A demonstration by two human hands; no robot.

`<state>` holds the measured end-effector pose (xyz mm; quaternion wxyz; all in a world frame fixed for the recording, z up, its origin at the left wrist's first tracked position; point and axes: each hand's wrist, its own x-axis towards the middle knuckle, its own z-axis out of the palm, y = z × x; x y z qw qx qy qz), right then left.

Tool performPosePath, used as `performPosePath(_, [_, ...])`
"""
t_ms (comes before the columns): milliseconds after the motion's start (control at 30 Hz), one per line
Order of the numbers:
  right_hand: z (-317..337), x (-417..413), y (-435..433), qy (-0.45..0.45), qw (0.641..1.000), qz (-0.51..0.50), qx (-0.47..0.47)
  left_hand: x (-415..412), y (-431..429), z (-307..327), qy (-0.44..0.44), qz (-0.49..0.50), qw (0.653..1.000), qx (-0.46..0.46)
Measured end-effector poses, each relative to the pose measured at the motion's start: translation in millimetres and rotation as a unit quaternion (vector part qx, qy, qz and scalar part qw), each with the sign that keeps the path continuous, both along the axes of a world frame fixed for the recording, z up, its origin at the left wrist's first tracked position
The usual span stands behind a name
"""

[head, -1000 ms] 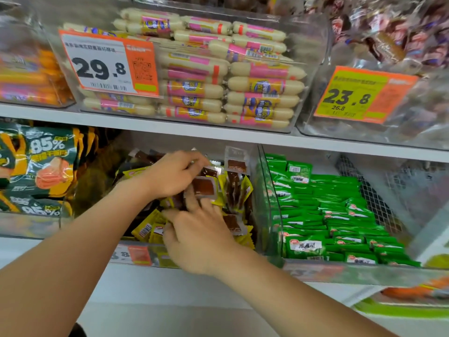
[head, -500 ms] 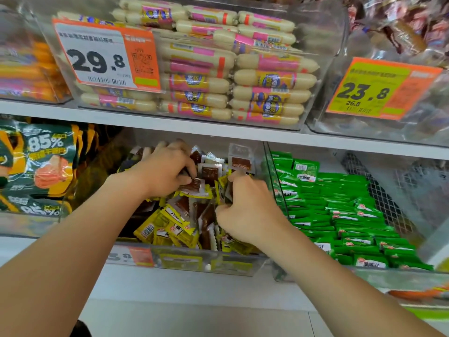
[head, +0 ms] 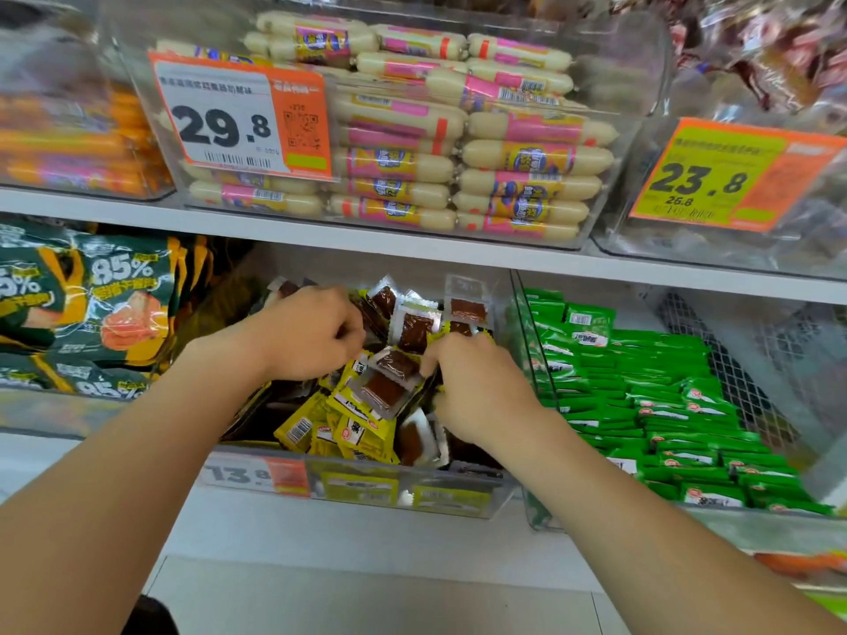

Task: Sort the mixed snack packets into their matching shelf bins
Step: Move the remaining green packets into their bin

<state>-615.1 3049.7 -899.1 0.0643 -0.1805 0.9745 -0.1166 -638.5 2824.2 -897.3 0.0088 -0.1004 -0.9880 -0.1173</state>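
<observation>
Head cam: mid bin (head: 357, 494), clear, on the lower shelf, holds the mix; yellow pkts (head: 353, 435) are heaped toward the front; clear pkts (head: 389, 382) w/ a brown square inside lie on top & stand at the back; some dark ones lie under, too hidden to tell. 13.8 tag (head: 252, 474) is on its front wall. Just R of it is the green bin (head: 538, 511), full of green pkts (head: 664, 405) in rows, all one kind. L of the mid bin are big bags (head: 114, 304), dark green & orange, "85%" printed. Upper shelf: sausage bin (head: 618, 84) is stacked w/ pale sausages (head: 527, 158) in pink & yellow labels, 29.8 tag (head: 238, 121) on the front; to its L are orange sticks (head: 68, 139) in a bin, blurred; to its R is a bin w/ 23.8 tag (head: 724, 176) & red-brown wrapped bits (head: 779, 52), blurred.

My L hand (head: 311, 334) is in the mid bin at the back L, knuckles up, fingers curled, tips among the dark pkts; can't tell if it grips any. My R hand (head: 476, 387) is at the bin's R side, fingers curled down into the heap, thumb tip against the edge of a clear pkt; can't tell if it's pinching it. Hands are apart, clear pkts between them.
</observation>
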Motion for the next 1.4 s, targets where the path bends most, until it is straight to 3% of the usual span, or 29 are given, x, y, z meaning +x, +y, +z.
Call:
performPosePath(100, [2,2,0,0.058,0.998,0.000,-0.001,5,7,-7,0.052,0.009,0.999,-0.006])
performPosePath(200, [7,4,0,0.068,0.997,0.002,-0.026,-5,27,-13,0.066,-0.037,0.996,0.047])
performPosePath(367, [21,9,15,0.118,0.992,0.031,-0.021,-36,57,-18,0.000,-0.048,0.998,0.039])
performPosePath(467, [22,2,31,0.218,0.976,-0.002,0.007,-50,64,-29,-0.039,-0.028,0.999,-0.023])
performPosePath(600, [10,-4,38,0.176,0.982,-0.063,0.009,-65,67,-37,-0.027,-0.027,0.994,-0.099])
performPosePath(800, [6,-6,42,0.177,0.983,-0.048,0.006,-68,76,-34,0.002,-0.007,0.983,-0.181])
performPosePath(1067, [7,-8,41,0.191,0.979,-0.055,0.048,-44,20,-27,-0.043,-0.108,0.993,-0.034])
performPosePath(1267, [12,-8,36,0.198,0.975,-0.068,0.075,-8,-5,-15,0.000,-0.094,0.994,0.064])
performPosePath(1400, [20,-7,29,0.210,0.973,-0.052,0.079,13,-11,-7,-0.047,-0.030,0.997,0.055])
